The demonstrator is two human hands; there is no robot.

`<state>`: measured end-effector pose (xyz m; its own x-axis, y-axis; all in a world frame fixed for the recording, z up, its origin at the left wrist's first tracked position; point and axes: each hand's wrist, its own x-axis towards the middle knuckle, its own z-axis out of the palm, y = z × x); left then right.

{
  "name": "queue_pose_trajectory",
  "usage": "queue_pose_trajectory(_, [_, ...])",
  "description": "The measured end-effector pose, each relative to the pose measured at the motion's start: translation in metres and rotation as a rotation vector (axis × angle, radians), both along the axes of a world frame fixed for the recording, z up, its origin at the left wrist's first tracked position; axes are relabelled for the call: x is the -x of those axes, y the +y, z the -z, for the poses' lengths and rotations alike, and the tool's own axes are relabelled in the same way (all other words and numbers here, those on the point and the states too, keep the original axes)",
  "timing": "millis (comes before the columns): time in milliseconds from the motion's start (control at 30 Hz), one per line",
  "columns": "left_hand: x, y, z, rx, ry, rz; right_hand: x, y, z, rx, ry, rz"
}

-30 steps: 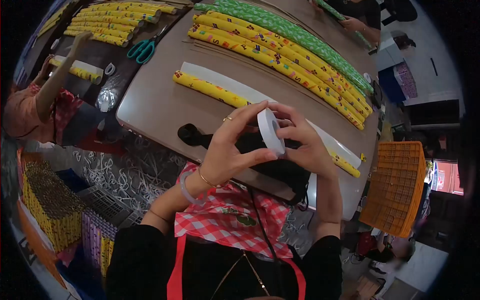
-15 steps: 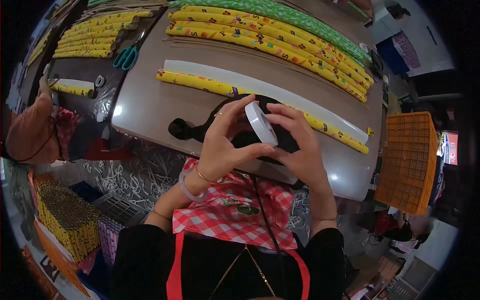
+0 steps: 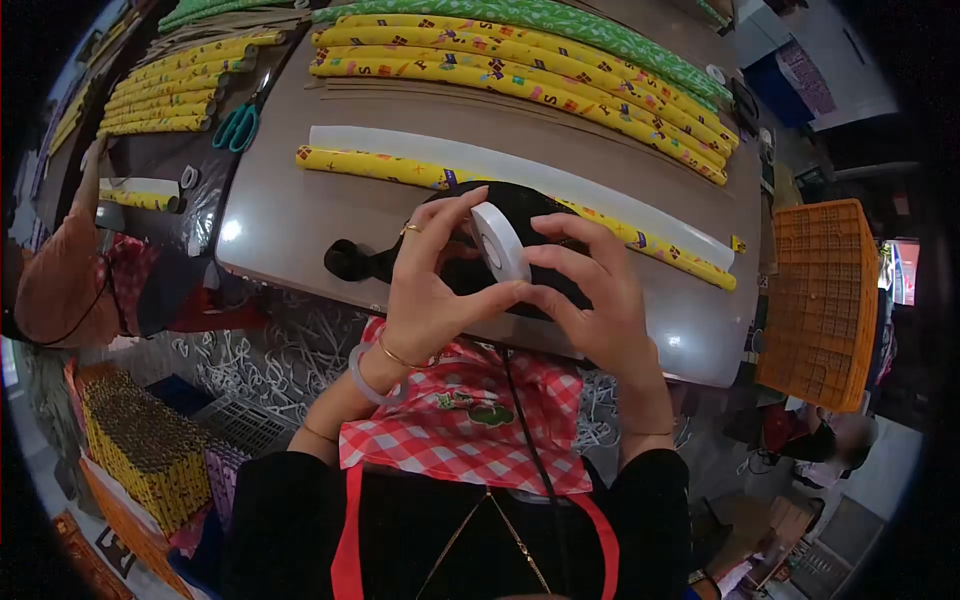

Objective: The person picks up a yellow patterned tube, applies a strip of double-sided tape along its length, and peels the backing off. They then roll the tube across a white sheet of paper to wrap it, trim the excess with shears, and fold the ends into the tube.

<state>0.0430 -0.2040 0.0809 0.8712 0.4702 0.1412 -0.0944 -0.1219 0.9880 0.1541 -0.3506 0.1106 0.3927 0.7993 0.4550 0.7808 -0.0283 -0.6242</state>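
A roll of white tape point(image 3: 502, 243) is held upright between my hands, over the front part of the table point(image 3: 290, 225). My left hand point(image 3: 430, 270) grips its left side between fingers and thumb. My right hand point(image 3: 600, 285) is at its right side, fingers bent, with the thumb tips close together under the roll. Behind the hands lies a yellow patterned paper roll point(image 3: 385, 168) with a white sheet edge point(image 3: 400, 143) showing along it. A black object point(image 3: 350, 260) sits on the table, partly hidden behind my hands.
Yellow rolls point(image 3: 450, 70) and green rolls point(image 3: 560, 45) lie at the table's back. Teal scissors point(image 3: 237, 127) rest at the left. A co-worker's arm point(image 3: 85, 190) is at far left. An orange crate point(image 3: 815, 300) stands at the right, and wrapped bundles point(image 3: 150, 450) at lower left.
The view has shifted slightly. The tape roll has turned so its left face shows more, and the fingers of my right hand have spread a little.
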Motion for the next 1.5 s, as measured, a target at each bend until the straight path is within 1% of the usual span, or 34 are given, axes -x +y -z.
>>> queue_pose_trajectory(67, [0.000, -0.002, -0.001, -0.083, -0.010, -0.078, 0.002, -0.002, 0.000, -0.001, -0.051, 0.026])
queue_pose_trajectory(100, [0.000, -0.002, -0.001, -0.082, -0.010, -0.078, 0.002, -0.002, 0.000, -0.001, -0.050, 0.027])
queue_pose_trajectory(167, [0.000, -0.002, -0.001, -0.177, -0.052, -0.107, 0.003, -0.002, 0.001, 0.000, -0.085, 0.031])
queue_pose_trajectory(267, [0.002, -0.004, -0.005, -0.222, -0.050, -0.120, 0.002, -0.002, 0.000, 0.007, -0.064, 0.012])
queue_pose_trajectory(500, [0.000, -0.005, -0.002, -0.238, -0.052, -0.131, 0.000, -0.003, 0.009, -0.019, 0.014, -0.026])
queue_pose_trajectory(567, [0.000, -0.004, -0.001, -0.247, -0.045, -0.130, 0.003, -0.001, 0.010, -0.087, 0.127, 0.024])
queue_pose_trajectory(600, [0.000, -0.005, -0.001, -0.247, -0.045, -0.130, 0.003, -0.001, 0.009, -0.087, 0.127, 0.024])
queue_pose_trajectory(667, [-0.001, -0.006, -0.002, -0.238, -0.053, -0.135, 0.002, -0.002, 0.007, -0.029, 0.045, 0.043])
queue_pose_trajectory(800, [0.001, -0.005, -0.004, -0.249, -0.048, -0.124, -0.001, -0.002, 0.008, -0.031, 0.011, 0.019])
queue_pose_trajectory(867, [0.003, -0.004, -0.005, -0.310, 0.001, -0.072, -0.001, -0.003, 0.008, -0.025, 0.041, 0.005])
queue_pose_trajectory(1000, [0.002, -0.004, -0.008, -0.298, -0.006, -0.071, 0.000, -0.002, 0.013, -0.066, 0.125, -0.026])
queue_pose_trajectory(1067, [0.002, -0.006, -0.009, -0.194, -0.013, -0.076, 0.002, 0.000, 0.014, -0.192, 0.177, -0.019])
queue_pose_trajectory(1100, [0.001, -0.006, -0.009, -0.195, -0.014, -0.077, 0.004, 0.001, 0.015, -0.192, 0.176, -0.020])
queue_pose_trajectory(1167, [0.000, -0.008, -0.008, -0.089, -0.054, -0.079, 0.007, 0.002, 0.017, -0.284, 0.402, 0.033])
queue_pose_trajectory(1200, [0.000, -0.009, -0.008, -0.089, -0.056, -0.079, 0.007, 0.001, 0.014, -0.284, 0.400, 0.033])
queue_pose_trajectory(1267, [0.001, -0.011, -0.009, 0.034, -0.056, -0.071, 0.006, -0.001, 0.007, -0.077, 0.272, -0.022])
queue_pose_trajectory(1300, [0.001, -0.013, -0.008, 0.034, -0.057, -0.071, 0.006, 0.000, 0.007, -0.077, 0.272, -0.022])
queue_pose_trajectory(1367, [0.000, -0.018, -0.004, 0.252, -0.127, -0.092, 0.009, 0.002, 0.010, -0.015, 0.188, -0.012])
queue_pose_trajectory(1500, [-0.001, -0.015, -0.007, 0.308, -0.148, -0.082, 0.007, 0.004, 0.013, -0.095, 0.128, 0.026])
